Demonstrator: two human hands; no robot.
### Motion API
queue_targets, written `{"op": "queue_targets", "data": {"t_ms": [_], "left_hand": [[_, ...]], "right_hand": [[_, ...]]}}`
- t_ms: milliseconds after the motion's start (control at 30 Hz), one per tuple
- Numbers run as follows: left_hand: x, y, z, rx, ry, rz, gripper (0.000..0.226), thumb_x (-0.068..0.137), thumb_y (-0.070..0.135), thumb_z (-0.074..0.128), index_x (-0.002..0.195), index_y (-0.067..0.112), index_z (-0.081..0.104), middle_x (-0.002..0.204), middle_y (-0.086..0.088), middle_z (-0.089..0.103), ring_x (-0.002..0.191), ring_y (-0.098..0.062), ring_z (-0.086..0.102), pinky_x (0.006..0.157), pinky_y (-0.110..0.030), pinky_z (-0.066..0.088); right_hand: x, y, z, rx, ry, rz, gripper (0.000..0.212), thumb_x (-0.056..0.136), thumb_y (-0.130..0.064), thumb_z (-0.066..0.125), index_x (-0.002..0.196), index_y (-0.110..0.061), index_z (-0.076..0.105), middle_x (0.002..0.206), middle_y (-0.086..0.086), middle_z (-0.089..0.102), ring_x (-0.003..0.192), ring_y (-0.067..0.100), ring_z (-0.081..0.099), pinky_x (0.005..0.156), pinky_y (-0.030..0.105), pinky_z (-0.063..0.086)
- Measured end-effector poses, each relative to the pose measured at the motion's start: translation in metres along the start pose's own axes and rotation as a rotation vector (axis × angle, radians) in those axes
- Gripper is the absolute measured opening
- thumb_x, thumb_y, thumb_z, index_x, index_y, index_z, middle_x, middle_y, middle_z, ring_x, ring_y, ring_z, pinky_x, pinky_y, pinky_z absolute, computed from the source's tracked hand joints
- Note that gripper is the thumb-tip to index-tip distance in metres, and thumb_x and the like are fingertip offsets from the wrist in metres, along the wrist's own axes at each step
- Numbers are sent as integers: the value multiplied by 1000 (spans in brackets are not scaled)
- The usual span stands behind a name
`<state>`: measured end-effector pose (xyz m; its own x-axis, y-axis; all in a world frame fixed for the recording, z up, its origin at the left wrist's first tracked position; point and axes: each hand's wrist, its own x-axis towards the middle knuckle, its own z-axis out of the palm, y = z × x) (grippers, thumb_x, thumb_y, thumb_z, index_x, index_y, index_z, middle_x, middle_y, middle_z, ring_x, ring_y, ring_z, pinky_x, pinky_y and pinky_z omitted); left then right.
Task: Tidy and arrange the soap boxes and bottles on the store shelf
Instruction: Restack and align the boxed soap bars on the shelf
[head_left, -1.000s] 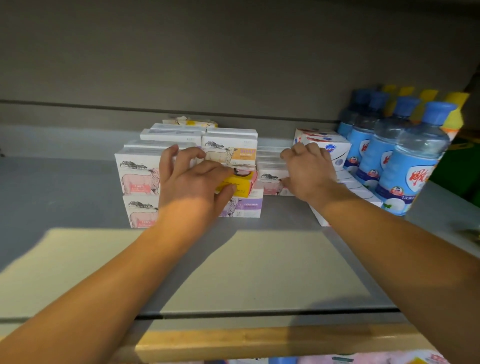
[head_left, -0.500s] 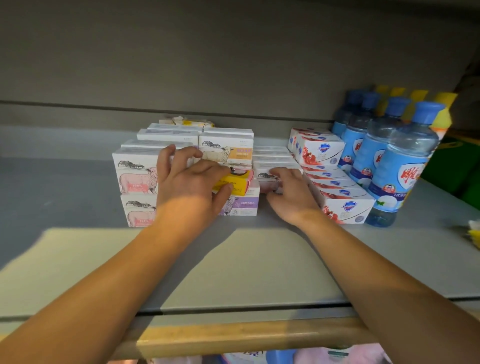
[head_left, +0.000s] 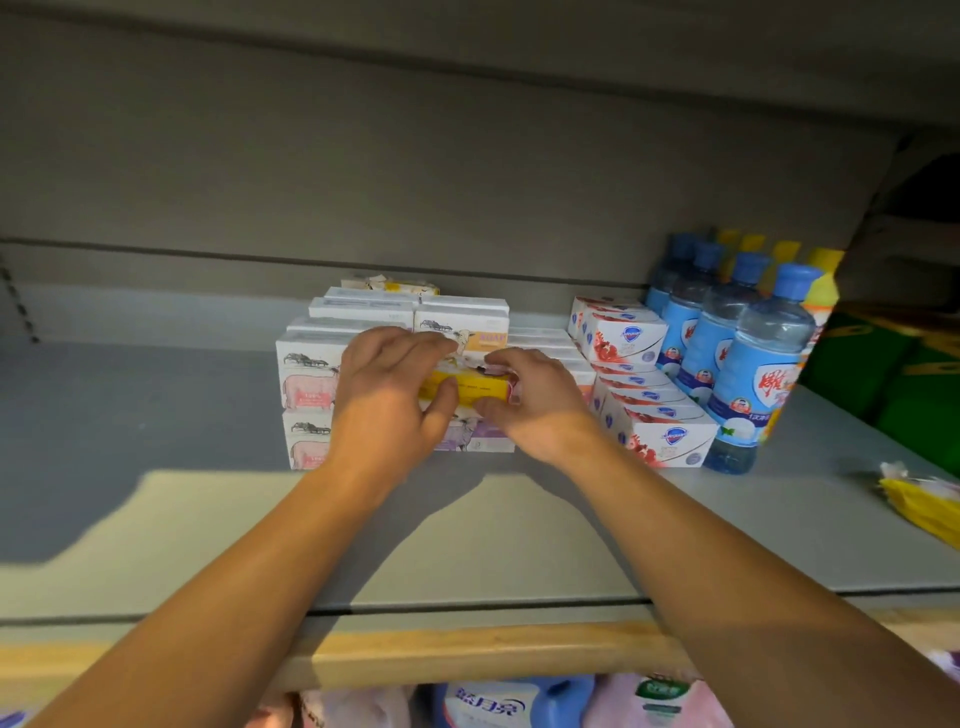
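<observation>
Both hands grip one yellow soap box (head_left: 470, 387) — left hand (head_left: 387, 395) at its left end, right hand (head_left: 535, 402) at its right. It sits on the purple soap box (head_left: 480, 436) amid the white stacks on the grey shelf (head_left: 156, 415), with blue-capped bottles (head_left: 756, 364) well to the right.

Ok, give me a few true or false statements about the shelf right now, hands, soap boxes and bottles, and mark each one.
1. Both hands, left hand and right hand, hold the small yellow soap box. True.
2. The clear bottles with blue caps lie on their sides. False: they stand upright.
3. The white boxes with pink animal pictures are stacked in two layers. True.
4. The white and red soap boxes sit left of the hands. False: they sit right, beside the bottles.
</observation>
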<state>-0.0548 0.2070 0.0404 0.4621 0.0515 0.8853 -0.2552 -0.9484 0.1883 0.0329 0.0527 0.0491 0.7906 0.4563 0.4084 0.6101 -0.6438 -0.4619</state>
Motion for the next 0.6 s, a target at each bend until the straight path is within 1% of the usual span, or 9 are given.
{"op": "queue_targets", "data": {"t_ms": [33,133,200,233,300,367,400,500,600], "left_hand": [[1,2,-2,-2,-17,-5,32,79,18,62,107,7,73,106,-5,72,104,-35,58,95,-42,45],[-2,11,-8,10,-82,3,34,80,21,59,108,8,73,109,-5,72,108,-33,56,96,-39,44],[-7,19,-14,-4,-110,-17,37,80,27,54,107,9,73,110,-5,71,106,-31,57,93,-38,46],[-11,22,-16,-22,-121,-54,38,80,29,53,107,10,72,110,-5,71,102,-31,58,90,-37,47],[-24,24,-17,-70,-189,-173,34,82,31,57,109,14,70,109,-5,70,94,-28,62,82,-34,48],[-39,26,-17,-140,-315,-313,29,87,36,63,111,20,69,103,0,70,87,-21,65,74,-29,48],[-46,27,-17,-175,-383,-365,28,87,37,65,110,22,69,99,3,71,85,-18,65,73,-27,47],[-55,31,-14,-212,-534,-434,28,86,39,67,109,22,70,97,4,73,85,-15,66,75,-28,51],[-54,40,-11,-195,-615,-419,31,89,47,59,96,19,72,89,-1,72,85,-21,64,76,-36,51]], "right_hand": [[-4,0,-4,10,30,3,56,80,-34,74,132,-25,55,131,-2,57,119,20,50,98,30,42],[-23,2,-10,50,37,8,57,77,-32,79,129,-25,57,127,-4,57,114,14,53,90,23,40],[-39,1,-14,81,63,-4,54,77,-31,78,127,-24,60,124,-3,59,110,11,55,87,19,40],[-46,0,-15,91,85,-14,50,77,-30,77,124,-24,62,122,-3,61,108,11,56,87,19,41],[-65,4,-15,111,100,-25,43,75,-31,76,116,-24,67,114,-3,66,102,11,60,89,25,48],[-88,11,-11,125,48,-41,38,73,-30,78,110,-24,70,106,-5,65,94,10,61,87,31,51],[-100,15,-8,124,10,-52,38,72,-28,79,109,-24,70,105,-6,63,92,10,60,86,31,51],[-121,26,-7,150,-53,-72,45,70,-28,80,113,-28,66,109,-9,57,97,9,58,85,25,48],[-125,28,-9,267,-42,2,57,78,-47,66,132,-32,52,126,-6,54,115,10,55,99,29,45]]}}
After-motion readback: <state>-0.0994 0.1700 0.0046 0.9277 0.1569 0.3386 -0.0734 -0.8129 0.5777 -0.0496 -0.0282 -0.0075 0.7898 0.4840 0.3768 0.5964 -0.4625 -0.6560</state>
